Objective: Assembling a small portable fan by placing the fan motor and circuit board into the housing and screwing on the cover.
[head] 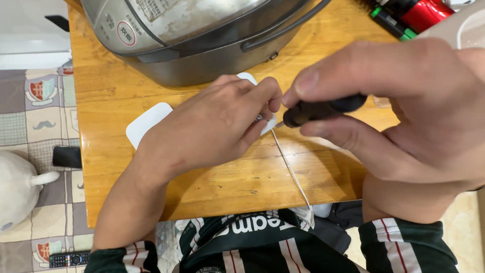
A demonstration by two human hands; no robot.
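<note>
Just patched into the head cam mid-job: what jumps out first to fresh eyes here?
The right hand fills the right of the view, gripping a dark-handled screwdriver whose tip points at a flat white device. The left hand presses that device down on the wooden table; a thin white cable trails from it toward the person. Behind, a large metal rice cooker looms at the table's far edge.

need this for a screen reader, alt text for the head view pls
A person's left hand presses a flat white device onto a wooden table, while the right hand aims a black-handled screwdriver at it. A white cable trails toward the person; a metal cooker stands behind.
</note>
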